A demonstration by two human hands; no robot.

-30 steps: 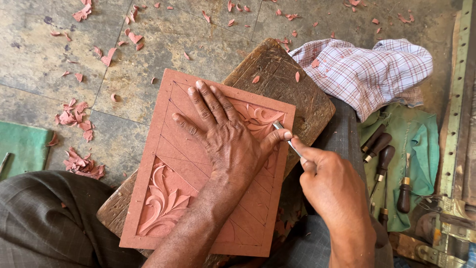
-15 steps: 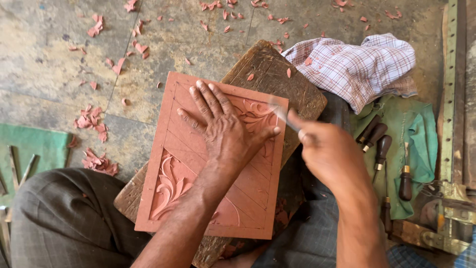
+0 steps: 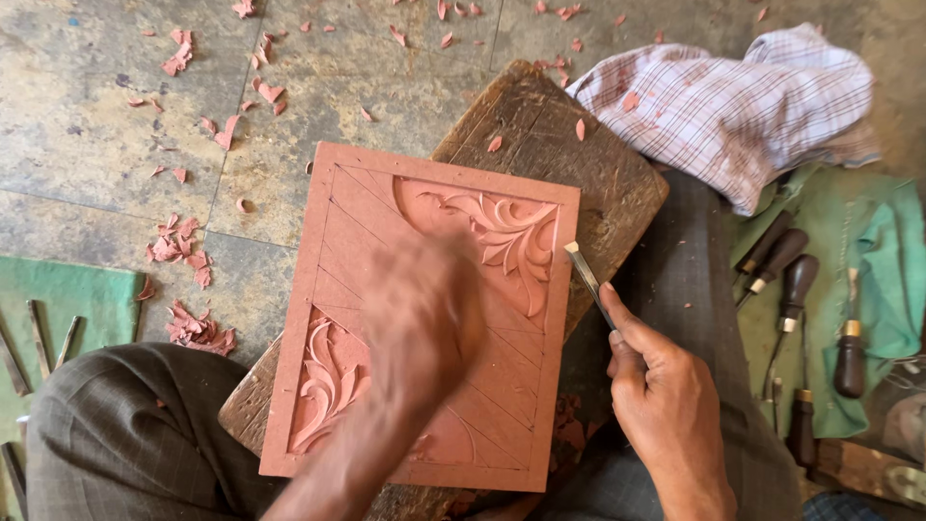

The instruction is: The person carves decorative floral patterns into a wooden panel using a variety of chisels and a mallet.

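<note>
Squarely in the middle of the view, a reddish carved panel (image 3: 434,318) lies flat on a worn wooden board (image 3: 579,154), which rests across the seated person's lap above the stone floor (image 3: 96,116). Leafy scrolls are cut into the panel's upper right corner and lower left corner, with slanted lines scored between them. The left hand (image 3: 420,314) lies over the panel's middle, too blurred to tell whether its fingers are spread or together. The right hand (image 3: 666,386) sits just off the panel's right edge, fingers pinched around a slim chisel (image 3: 586,275) whose blade tip is beside the panel's right border. Reddish shavings (image 3: 188,256) are scattered over the floor. A checked cloth (image 3: 733,106) is bunched at the upper right, and several wooden-handled carving tools (image 3: 801,309) lie on a green cloth (image 3: 887,260) to the right.
</note>
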